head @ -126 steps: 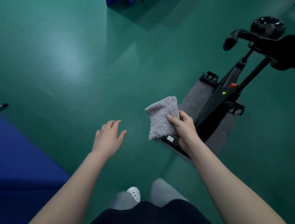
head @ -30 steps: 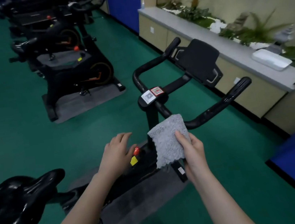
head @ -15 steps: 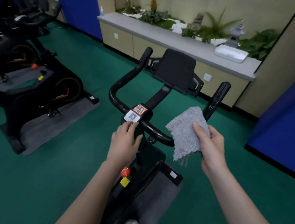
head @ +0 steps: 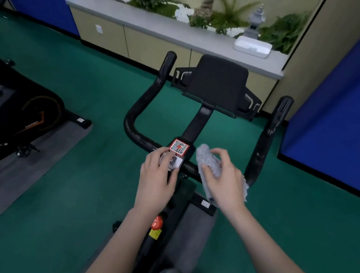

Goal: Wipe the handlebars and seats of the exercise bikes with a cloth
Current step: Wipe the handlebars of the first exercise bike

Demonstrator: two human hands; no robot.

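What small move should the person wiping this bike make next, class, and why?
Probably slide the right hand, which holds the grey cloth wrapped over the handlebar beside the QR sticker, outward along the bare right bar. The left hand steadies the centre.

Grey fluffy cloth (head: pixel 209 163) lies draped over the black handlebars (head: pixel 138 109), right of the centre clamp.
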